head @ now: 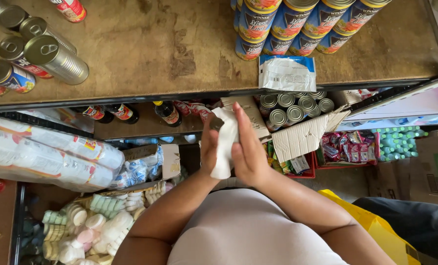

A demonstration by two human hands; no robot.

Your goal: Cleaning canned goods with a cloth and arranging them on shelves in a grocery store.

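Observation:
Both my hands are raised together in front of my chest, below the edge of a brown wooden shelf (170,54). A white cloth (225,142) is wrapped between them. My right hand (248,149) presses the cloth from the right, fingers pointing up. On the other side, my left hand (209,145) grips a small tin can (216,122); only its dark rim shows at the top of the cloth. The rest of the can is hidden by cloth and fingers.
Blue-labelled cans (297,24) are stacked on the shelf's back right, silver cans (32,54) at its left, a white packet (287,73) by the edge. Below: a carton of cans (295,108), dark bottles (167,113), wrapped rolls (47,152), soap bars (91,225), a yellow bag (371,221).

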